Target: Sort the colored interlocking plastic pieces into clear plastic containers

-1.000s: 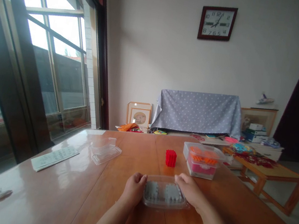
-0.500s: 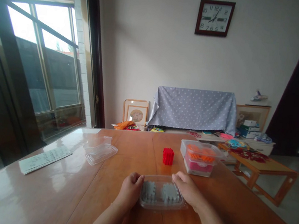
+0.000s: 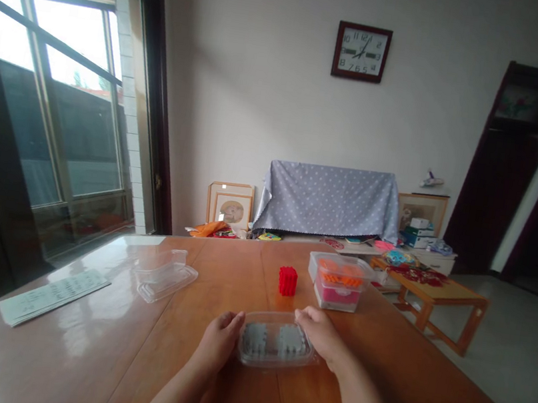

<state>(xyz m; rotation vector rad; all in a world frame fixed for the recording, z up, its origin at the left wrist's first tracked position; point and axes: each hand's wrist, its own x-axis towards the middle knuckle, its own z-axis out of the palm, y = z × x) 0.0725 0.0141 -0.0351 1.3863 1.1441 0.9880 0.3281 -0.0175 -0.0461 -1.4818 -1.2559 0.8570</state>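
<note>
A clear plastic container [image 3: 270, 358] lies on the table in front of me, with grey notched pieces [image 3: 292, 341] in two groups inside it. My left hand [image 3: 219, 337] grips its left edge, thumb on the rim. At its far right corner my right hand [image 3: 317, 331] has its fingers closed on the rim. Just beyond the container stands a red notched cube [image 3: 287, 281]. Farther right, stacked clear boxes hold orange pieces [image 3: 339, 272] above and pink ones [image 3: 336, 295] below.
Clear plastic lids [image 3: 164, 277] lie on the left of the wooden table [image 3: 218, 268]. A stack of printed sheets [image 3: 55, 296] is near the left edge. A low wooden table [image 3: 433, 286] stands beyond on the right, and a cloth-covered object [image 3: 330, 200] by the wall.
The view has turned to the right and slightly upward, so everything sits farther left in it. Both hands keep their hold on the container, which stays in the same place on the table.
</note>
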